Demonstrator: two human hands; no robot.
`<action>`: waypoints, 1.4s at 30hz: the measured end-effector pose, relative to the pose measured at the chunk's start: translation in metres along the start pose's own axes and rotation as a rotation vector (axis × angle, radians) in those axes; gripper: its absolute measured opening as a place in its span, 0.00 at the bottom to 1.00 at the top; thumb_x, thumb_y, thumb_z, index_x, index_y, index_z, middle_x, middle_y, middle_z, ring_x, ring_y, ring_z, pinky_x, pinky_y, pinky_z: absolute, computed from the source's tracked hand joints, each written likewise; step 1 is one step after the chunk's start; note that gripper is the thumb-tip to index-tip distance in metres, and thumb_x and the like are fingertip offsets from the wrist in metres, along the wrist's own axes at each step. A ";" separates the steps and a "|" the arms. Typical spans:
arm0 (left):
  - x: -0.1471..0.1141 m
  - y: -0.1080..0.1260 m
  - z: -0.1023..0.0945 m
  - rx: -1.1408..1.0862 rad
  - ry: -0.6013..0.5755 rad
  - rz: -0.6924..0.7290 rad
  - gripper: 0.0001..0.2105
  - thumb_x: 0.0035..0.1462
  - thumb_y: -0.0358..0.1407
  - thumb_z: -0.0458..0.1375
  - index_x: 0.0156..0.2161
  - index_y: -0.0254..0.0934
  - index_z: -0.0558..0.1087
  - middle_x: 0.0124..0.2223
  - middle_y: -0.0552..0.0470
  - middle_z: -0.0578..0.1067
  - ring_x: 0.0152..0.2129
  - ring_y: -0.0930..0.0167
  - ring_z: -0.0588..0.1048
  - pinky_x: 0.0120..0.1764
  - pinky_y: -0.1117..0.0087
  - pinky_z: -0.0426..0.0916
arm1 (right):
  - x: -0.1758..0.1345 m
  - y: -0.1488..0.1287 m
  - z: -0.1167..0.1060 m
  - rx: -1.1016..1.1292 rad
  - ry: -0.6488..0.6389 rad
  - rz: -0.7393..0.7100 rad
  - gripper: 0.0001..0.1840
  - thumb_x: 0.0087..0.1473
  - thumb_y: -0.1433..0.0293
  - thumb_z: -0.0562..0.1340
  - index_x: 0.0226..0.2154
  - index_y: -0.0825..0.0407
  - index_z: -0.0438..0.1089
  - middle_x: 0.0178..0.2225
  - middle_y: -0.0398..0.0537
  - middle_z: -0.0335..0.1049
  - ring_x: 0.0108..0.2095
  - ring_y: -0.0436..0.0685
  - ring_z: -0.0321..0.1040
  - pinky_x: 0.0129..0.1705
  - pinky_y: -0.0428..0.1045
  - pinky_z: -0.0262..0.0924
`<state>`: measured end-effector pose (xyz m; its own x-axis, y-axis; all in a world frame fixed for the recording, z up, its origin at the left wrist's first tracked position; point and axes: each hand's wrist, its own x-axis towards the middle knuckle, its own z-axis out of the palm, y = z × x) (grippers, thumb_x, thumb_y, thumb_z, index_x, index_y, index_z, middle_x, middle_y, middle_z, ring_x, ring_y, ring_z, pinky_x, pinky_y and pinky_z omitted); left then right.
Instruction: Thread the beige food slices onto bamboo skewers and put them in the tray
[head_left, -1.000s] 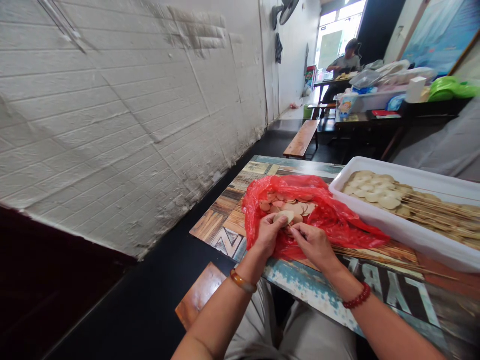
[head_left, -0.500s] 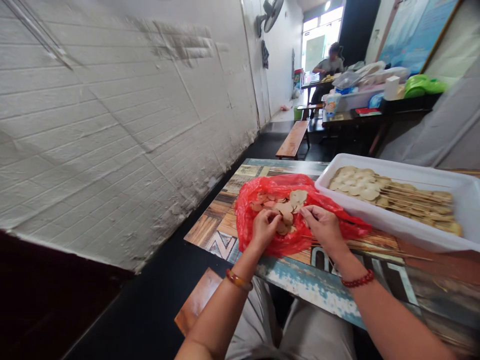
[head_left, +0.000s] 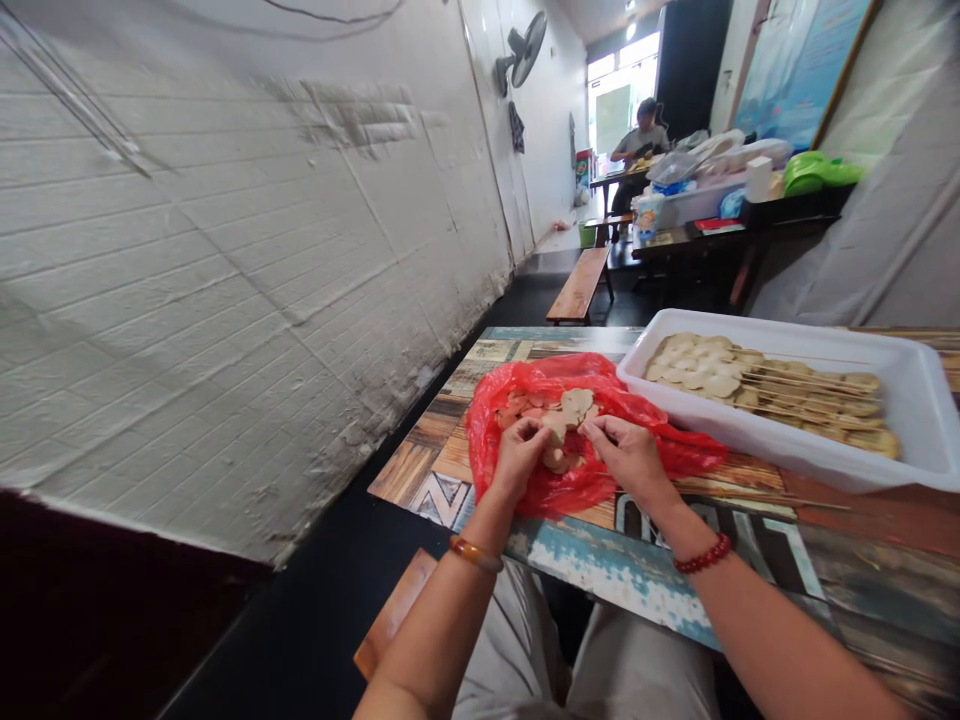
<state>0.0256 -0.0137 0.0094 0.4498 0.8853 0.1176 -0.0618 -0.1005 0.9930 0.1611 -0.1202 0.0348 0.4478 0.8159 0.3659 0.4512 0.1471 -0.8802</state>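
On the patterned table in front of me lies an open red plastic bag (head_left: 491, 440) with thin, pale, round food slices (head_left: 576, 406) inside. Over its left part, my left hand (head_left: 521, 455) pinches a pale slice (head_left: 554, 430) between thumb and fingers. Facing it, my right hand (head_left: 628, 452) is closed in a pinch above the bag; what its fingertips hold is too small to make out. Several thin sticks (head_left: 739, 494) lie on the table to the right, partly behind my right forearm.
A white plastic tub (head_left: 757, 435) at the right holds rows of skewered slices (head_left: 817, 395). The table (head_left: 600, 560) reaches close to my lap. A wooden bench (head_left: 581, 285), a cluttered table (head_left: 679, 240) and a seated person (head_left: 643, 135) are farther back. A white wall (head_left: 262, 280) runs along the left.
The view has shifted slightly, so the scene sits a little farther left. My left fingers now show a slice between them more plainly; both hands stay over the bag.
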 end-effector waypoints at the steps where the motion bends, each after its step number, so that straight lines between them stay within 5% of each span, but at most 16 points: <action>1: 0.000 0.000 -0.004 -0.080 0.003 -0.020 0.08 0.43 0.37 0.61 0.27 0.34 0.68 0.25 0.56 0.70 0.21 0.77 0.66 0.27 0.75 0.59 | -0.001 0.000 0.001 -0.003 -0.006 0.001 0.19 0.54 0.57 0.55 0.24 0.54 0.70 0.16 0.39 0.61 0.19 0.48 0.58 0.23 0.43 0.53; 16: -0.003 -0.006 -0.026 -0.494 0.220 -0.097 0.15 0.37 0.35 0.67 0.33 0.34 0.71 0.28 0.56 0.72 0.19 0.80 0.64 0.22 0.77 0.53 | -0.013 0.005 0.017 -0.057 -0.441 0.019 0.15 0.55 0.62 0.54 0.27 0.54 0.70 0.15 0.38 0.61 0.17 0.48 0.58 0.22 0.43 0.52; 27: -0.006 -0.007 -0.030 -0.509 0.213 -0.065 0.13 0.39 0.34 0.65 0.33 0.34 0.72 0.27 0.56 0.71 0.19 0.80 0.64 0.20 0.78 0.53 | -0.015 0.010 0.020 -0.087 -0.475 0.066 0.16 0.54 0.62 0.53 0.27 0.54 0.70 0.15 0.38 0.60 0.14 0.46 0.55 0.18 0.42 0.50; 42: -0.010 0.000 -0.028 -0.351 0.224 -0.004 0.13 0.38 0.34 0.65 0.34 0.36 0.72 0.31 0.53 0.74 0.27 0.75 0.71 0.34 0.74 0.63 | -0.014 0.013 0.020 -0.109 -0.469 0.019 0.15 0.54 0.63 0.53 0.24 0.53 0.69 0.14 0.38 0.60 0.17 0.48 0.57 0.21 0.43 0.51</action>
<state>-0.0035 -0.0095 0.0084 0.2480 0.9662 0.0705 -0.3782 0.0296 0.9252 0.1450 -0.1187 0.0118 0.0712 0.9858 0.1523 0.5357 0.0911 -0.8395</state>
